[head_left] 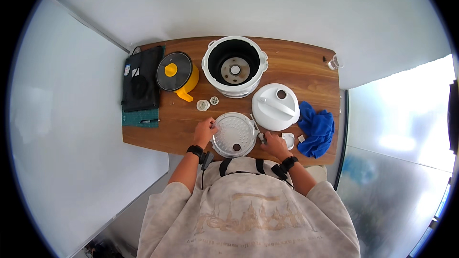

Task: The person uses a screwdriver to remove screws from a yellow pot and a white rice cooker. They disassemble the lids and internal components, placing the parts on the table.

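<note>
A round translucent white dimpled lid plate (234,131) of a rice cooker lies near the table's front edge. It has a dark hole low on its right side. My left hand (204,131) is closed on the plate's left rim, thumb and fingers together. My right hand (276,145) closes around the lower end of a slim white-and-grey tool (258,131) along the plate's right rim; its exact kind is too small to tell. Right of the plate rests the white domed cooker lid (276,107). Behind stands the white cooker body (235,67), open, its dark inside stained at the bottom.
A yellow pot (191,83) with a dark lid stands left of the cooker, beside a black flat appliance (142,79) on a green mat (129,118). Small round caps (203,105) lie mid-table. A blue cloth (316,130), a small white tray (288,140) and a clear cup (333,63) are at right.
</note>
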Demonstrator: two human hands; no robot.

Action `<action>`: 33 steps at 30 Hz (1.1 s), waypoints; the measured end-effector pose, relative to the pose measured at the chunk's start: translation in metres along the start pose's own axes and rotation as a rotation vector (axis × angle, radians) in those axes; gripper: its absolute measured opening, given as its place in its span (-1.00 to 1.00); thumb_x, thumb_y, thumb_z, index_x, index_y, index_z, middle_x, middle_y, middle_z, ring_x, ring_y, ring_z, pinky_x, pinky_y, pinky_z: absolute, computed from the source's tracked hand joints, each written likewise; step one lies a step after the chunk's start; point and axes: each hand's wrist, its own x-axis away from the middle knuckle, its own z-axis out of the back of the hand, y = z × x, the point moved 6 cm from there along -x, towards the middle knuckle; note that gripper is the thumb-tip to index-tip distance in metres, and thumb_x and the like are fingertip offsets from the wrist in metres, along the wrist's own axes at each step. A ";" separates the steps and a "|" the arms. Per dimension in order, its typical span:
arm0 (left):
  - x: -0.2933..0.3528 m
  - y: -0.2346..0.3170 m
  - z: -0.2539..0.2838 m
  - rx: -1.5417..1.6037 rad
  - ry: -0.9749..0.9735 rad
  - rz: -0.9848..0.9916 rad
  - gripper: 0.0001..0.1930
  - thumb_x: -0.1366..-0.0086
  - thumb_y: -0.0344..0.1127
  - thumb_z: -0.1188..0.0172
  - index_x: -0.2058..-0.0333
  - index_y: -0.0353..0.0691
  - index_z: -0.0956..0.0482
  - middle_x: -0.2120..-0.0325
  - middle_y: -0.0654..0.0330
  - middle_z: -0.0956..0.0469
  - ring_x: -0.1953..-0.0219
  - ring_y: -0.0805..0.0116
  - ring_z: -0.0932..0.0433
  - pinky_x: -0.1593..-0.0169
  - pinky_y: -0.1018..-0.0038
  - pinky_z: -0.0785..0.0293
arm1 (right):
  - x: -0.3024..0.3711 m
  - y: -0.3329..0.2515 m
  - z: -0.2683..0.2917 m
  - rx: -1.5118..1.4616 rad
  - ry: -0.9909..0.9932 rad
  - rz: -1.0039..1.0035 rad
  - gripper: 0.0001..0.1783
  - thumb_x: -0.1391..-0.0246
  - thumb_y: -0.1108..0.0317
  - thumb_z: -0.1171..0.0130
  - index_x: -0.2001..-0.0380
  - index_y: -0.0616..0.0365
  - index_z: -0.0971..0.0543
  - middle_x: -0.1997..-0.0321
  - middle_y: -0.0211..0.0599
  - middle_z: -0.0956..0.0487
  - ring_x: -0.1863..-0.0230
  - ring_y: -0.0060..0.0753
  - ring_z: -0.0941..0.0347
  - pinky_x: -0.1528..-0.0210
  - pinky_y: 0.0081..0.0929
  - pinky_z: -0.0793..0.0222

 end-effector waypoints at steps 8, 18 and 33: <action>-0.006 -0.008 0.002 0.069 0.067 -0.001 -0.79 -0.18 -0.34 -0.30 0.22 -0.22 -0.55 0.42 0.05 -0.64 0.34 0.08 -0.64 0.24 0.27 -0.55 | 0.017 -0.009 0.024 -0.100 0.075 0.020 -0.54 0.02 0.10 -0.28 0.18 0.18 -0.44 0.30 0.03 -0.62 0.24 0.15 -0.57 0.22 0.01 -0.48; -0.015 -0.011 0.008 -0.009 0.145 -0.072 -0.83 -0.25 -0.42 -0.20 0.17 -0.24 -0.57 0.34 -0.02 -0.65 0.25 -0.02 -0.63 0.20 0.22 -0.55 | 0.028 -0.018 0.029 -0.172 0.100 -0.022 -0.55 0.00 0.11 -0.27 0.16 0.18 -0.45 0.27 0.01 -0.63 0.22 0.14 -0.57 0.21 0.02 -0.48; -0.023 -0.026 -0.001 0.045 0.102 -0.094 -0.92 -0.23 -0.40 -0.21 0.34 -0.26 -0.54 0.50 0.03 -0.60 0.41 0.04 -0.61 0.32 0.30 -0.51 | 0.030 -0.016 0.044 -0.216 0.125 -0.023 -0.60 0.00 0.16 -0.25 0.16 0.16 -0.46 0.27 0.01 -0.63 0.20 0.13 -0.57 0.18 0.00 -0.46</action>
